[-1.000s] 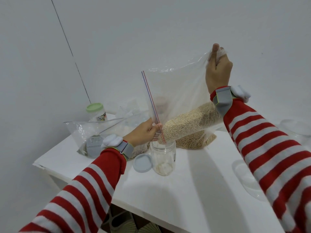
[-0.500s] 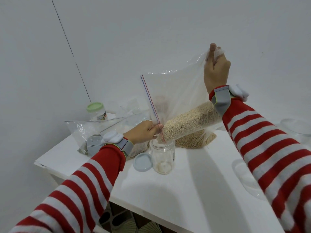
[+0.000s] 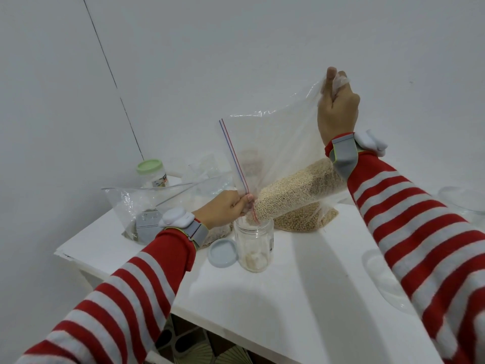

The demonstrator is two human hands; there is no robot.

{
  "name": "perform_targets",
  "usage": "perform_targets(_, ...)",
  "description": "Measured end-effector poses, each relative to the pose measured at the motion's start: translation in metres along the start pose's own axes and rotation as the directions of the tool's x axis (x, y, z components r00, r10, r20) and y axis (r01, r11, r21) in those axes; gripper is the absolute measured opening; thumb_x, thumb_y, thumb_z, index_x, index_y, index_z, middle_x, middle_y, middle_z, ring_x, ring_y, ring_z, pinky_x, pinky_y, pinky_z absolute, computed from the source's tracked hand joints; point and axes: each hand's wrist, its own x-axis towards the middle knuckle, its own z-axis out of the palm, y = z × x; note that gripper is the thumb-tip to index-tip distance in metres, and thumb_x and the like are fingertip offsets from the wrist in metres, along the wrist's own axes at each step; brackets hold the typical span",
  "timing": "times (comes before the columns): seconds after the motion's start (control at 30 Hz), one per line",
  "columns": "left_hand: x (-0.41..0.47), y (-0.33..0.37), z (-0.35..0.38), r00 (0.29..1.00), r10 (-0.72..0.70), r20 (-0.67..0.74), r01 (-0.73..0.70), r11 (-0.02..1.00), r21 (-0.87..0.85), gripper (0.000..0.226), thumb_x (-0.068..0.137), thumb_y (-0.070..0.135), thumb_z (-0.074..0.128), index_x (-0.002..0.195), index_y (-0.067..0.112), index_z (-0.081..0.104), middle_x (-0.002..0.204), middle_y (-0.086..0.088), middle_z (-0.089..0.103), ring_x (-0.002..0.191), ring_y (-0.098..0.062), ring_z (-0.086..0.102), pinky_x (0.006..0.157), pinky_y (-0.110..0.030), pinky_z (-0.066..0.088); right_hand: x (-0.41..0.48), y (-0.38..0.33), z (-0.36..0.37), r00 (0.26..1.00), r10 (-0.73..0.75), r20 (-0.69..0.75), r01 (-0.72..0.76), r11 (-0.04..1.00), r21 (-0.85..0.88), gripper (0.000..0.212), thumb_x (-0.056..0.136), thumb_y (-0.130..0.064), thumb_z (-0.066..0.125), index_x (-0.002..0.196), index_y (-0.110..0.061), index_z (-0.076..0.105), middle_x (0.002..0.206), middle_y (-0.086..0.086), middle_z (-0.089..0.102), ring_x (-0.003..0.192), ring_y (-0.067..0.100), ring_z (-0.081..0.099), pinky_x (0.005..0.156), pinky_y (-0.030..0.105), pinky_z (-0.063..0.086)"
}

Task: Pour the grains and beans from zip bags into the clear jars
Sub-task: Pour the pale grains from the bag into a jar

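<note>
Now, where is the zip bag (image 3: 275, 143) in relation to the clear jar (image 3: 254, 244)?

— Directly above it, tilted. Its striped zip edge comes down to the jar's mouth, and its far corner rises high up and to the right of the jar.

And the hands?

— The left hand (image 3: 223, 210) is just left of the jar's rim, with its fingers curled tight round the gathered mouth of the bag. The right hand (image 3: 337, 111) is well above and to the right of the jar, fist closed on the bunched upper corner, thumb pointing up.

Where are the grains (image 3: 296, 190)?

— They are heaped along the bag's lower fold, sloping down toward the jar's opening. A small pale heap lies on the jar's bottom.

What else is near the jar?

— A blue-grey lid (image 3: 223, 253) lies flat, touching its left side. A bag of beans (image 3: 301, 223) lies just behind it to the right. Another plastic bag (image 3: 136, 206) slumps well to the left, behind the left wrist. A green-lidded container (image 3: 151, 172) stands farther back on the left. All of it sits on the same white table (image 3: 288, 298) as the jar.
</note>
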Motion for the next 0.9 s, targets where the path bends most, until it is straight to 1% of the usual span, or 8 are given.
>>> perform_targets(0.13,-0.001,0.003,0.0,1.0,0.007,-0.01,-0.007,1.0,-0.003,0.036,0.104,0.02,0.039,0.104,-0.006,0.063,0.087,-0.021,0.07,0.084,-0.031,0.069,0.081,-0.05,0.055,0.003,0.012,0.003,1.0,-0.001,-0.014,0.001,1.0,-0.011,0.042,0.102,-0.047,0.037,0.065,-0.033,0.023,0.057,-0.009,0.025,0.045,0.008,0.022,0.049,0.033,0.029)
perform_targets(0.4,0.0,0.0,0.002,1.0,-0.019,0.004,0.019,1.0,-0.018,0.04,0.101,0.028,0.037,0.107,0.0,0.065,0.087,-0.021,0.07,0.084,-0.033,0.069,0.079,-0.051,0.056,0.002,0.016,0.001,1.0,-0.022,-0.016,0.022,1.0,0.0,0.038,0.1,-0.047,0.033,0.066,-0.033,0.023,0.058,-0.01,0.024,0.046,0.007,0.021,0.047,0.035,0.029)
perform_targets(0.47,0.0,0.002,0.003,0.999,-0.028,0.023,0.03,0.997,-0.067,0.033,0.104,0.02,0.038,0.111,0.001,0.064,0.09,-0.019,0.071,0.087,-0.028,0.071,0.084,-0.047,0.058,0.003,0.014,0.001,1.0,-0.021,-0.016,0.021,1.0,0.005,0.042,0.102,-0.052,0.033,0.066,-0.033,0.024,0.058,-0.011,0.025,0.047,0.007,0.021,0.048,0.035,0.03)
perform_targets(0.57,0.001,0.005,0.004,1.0,-0.014,0.018,0.016,0.996,-0.092,0.031,0.105,0.013,0.038,0.112,0.001,0.064,0.086,-0.011,0.07,0.082,-0.019,0.069,0.086,-0.043,0.058,0.003,0.007,-0.001,1.0,-0.017,0.003,0.017,1.0,0.005,0.045,0.091,-0.07,0.02,0.067,-0.033,0.026,0.056,-0.01,0.025,0.045,0.008,0.022,0.047,0.033,0.028)
perform_targets(0.63,0.001,0.005,0.002,1.0,-0.02,0.02,0.022,0.994,-0.105,0.032,0.105,0.016,0.038,0.115,0.003,0.065,0.095,-0.018,0.072,0.092,-0.025,0.071,0.087,-0.045,0.058,0.004,0.005,-0.002,1.0,-0.015,0.001,0.015,1.0,0.015,0.051,0.087,-0.076,0.016,0.068,-0.03,0.029,0.056,-0.009,0.024,0.045,0.008,0.022,0.047,0.032,0.028)
perform_targets(0.7,0.002,0.004,-0.001,1.0,-0.021,0.014,0.022,0.996,-0.09,0.035,0.104,0.024,0.039,0.113,0.003,0.066,0.094,-0.022,0.071,0.092,-0.031,0.07,0.086,-0.05,0.057,0.005,0.003,-0.003,1.0,-0.009,0.001,0.009,1.0,0.011,0.053,0.086,-0.078,0.015,0.068,-0.03,0.029,0.056,-0.009,0.024,0.046,0.009,0.022,0.047,0.033,0.029)
perform_targets(0.77,0.002,0.002,-0.003,1.0,-0.011,0.01,0.012,0.998,-0.058,0.039,0.101,0.029,0.038,0.113,0.004,0.066,0.093,-0.021,0.071,0.091,-0.031,0.071,0.085,-0.051,0.056,0.006,0.002,-0.004,1.0,-0.009,0.003,0.009,1.0,0.007,0.051,0.085,-0.078,0.014,0.067,-0.032,0.026,0.056,-0.009,0.024,0.046,0.009,0.023,0.048,0.034,0.03)
perform_targets(0.9,0.003,0.003,-0.003,1.0,0.006,0.003,-0.006,0.998,-0.063,0.036,0.103,0.024,0.038,0.114,0.004,0.066,0.094,-0.019,0.072,0.093,-0.028,0.071,0.086,-0.049,0.057,0.007,-0.001,-0.004,1.0,-0.004,0.006,0.004,1.0,-0.001,0.048,0.084,-0.077,0.013,0.066,-0.034,0.026,0.055,-0.011,0.025,0.043,0.008,0.025,0.048,0.031,0.029)
